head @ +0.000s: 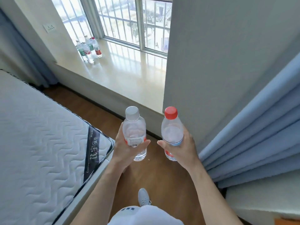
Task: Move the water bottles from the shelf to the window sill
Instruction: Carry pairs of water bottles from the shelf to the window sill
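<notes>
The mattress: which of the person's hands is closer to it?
Left. The left hand, holding the white-capped bottle, is just beside the mattress corner; the right hand, holding the red-capped bottle, is farther off, by the blue curtain.

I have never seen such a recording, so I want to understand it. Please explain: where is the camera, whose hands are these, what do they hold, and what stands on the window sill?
There is no machine here. A person wears one wide camera on the head, looking forward and down, so you see their own arms. The left hand grips a bottle with a white cap; the right hand grips a bottle with a red cap. Both are held upright above the floor. Ahead is the window sill, where a small group of bottles stands near its left end. A mattress is on the left, a blue curtain on the right.
</notes>
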A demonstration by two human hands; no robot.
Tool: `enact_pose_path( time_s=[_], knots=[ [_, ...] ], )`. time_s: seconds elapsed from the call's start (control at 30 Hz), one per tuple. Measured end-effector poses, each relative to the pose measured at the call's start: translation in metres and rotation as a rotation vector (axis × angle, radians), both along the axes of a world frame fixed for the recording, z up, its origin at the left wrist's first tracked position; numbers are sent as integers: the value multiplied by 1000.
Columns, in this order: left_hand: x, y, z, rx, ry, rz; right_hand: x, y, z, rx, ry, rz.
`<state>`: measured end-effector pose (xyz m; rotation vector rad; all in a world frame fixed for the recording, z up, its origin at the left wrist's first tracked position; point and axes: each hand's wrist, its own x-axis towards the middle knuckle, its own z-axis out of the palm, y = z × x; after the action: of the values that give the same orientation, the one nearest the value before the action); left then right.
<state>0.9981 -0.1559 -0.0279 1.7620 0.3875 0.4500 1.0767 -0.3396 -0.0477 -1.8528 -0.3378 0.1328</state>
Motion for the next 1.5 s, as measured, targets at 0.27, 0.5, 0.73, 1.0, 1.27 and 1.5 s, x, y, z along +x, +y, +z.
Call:
enact_pose_path(
  time_s=[0.27,0.5,0.73,1.0,1.27,1.5],
  knots=[
    [72,112,-1,12,22,50,87,126,5,16,29,61],
    [110,178,-7,-3,35,156,133,197,-9,-26,52,178],
    [159,246,-18,46,75,288,200,281,-18,-47,45,335],
    [253,333,-15,56,93,532,325,393,-6,-45,66,510],
    [326,398,0,62,60,693,419,492,14,-35,93,698],
    [341,449,-5,44,48,804,436,560,2,-46,119,815]
  ],
)
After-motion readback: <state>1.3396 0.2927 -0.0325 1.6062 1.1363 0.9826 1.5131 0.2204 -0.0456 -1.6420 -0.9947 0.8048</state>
